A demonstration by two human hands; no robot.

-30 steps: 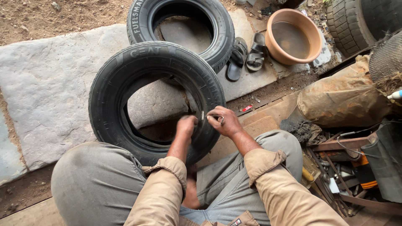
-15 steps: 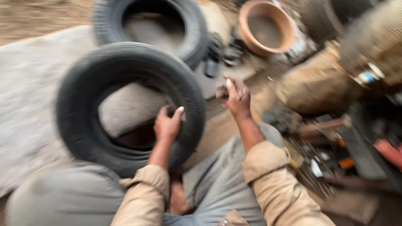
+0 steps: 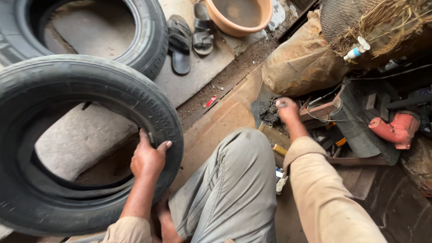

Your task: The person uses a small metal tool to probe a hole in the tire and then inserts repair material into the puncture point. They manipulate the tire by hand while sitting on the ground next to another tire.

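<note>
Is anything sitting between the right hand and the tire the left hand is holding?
Yes. The person's own bent knee in grey trousers lies between the right hand, out over the cluttered tools, and the tire. The left hand grips the tire's inner rim.

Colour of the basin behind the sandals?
Terracotta orange basin, seen best in the head view, beside the sandals.

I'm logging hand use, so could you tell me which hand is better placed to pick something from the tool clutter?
Probably the right hand: it is already reaching over the tool clutter, while the left hand grips the tyre rim.
</note>
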